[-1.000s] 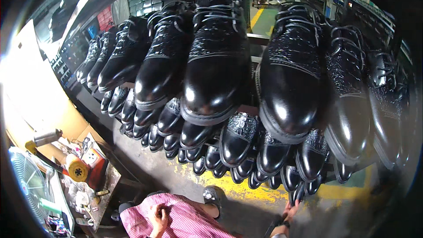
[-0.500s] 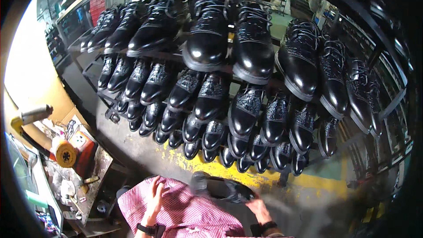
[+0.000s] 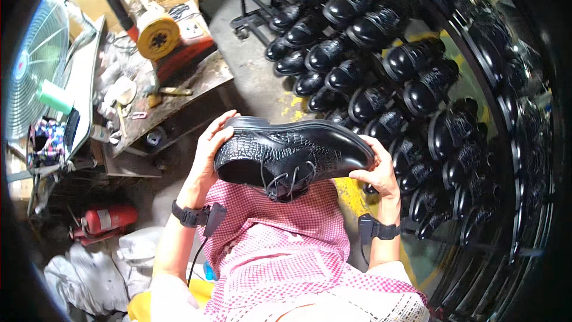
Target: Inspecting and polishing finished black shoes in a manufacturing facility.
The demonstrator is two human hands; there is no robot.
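A glossy black lace-up dress shoe lies on its side between my two hands, above my lap. Its toe points right and its sole edge faces away from me. Grey laces hang on the side nearest me, and part of the upper has a crocodile-like texture. My left hand grips the heel end, with fingers around the back of the shoe. At the toe, my right hand holds on, its thumb along the near side and the fingers partly hidden behind.
Racks of similar black shoes fill the right side. At left are a workbench with a round yellow-faced machine wheel, a large fan, a red fire extinguisher and pale cloth bundles on the floor.
My view has swung left toward the workbench. The shoe, earlier held low by my right hand alone, is now raised with both hands on it; my left hand has closed on its heel.
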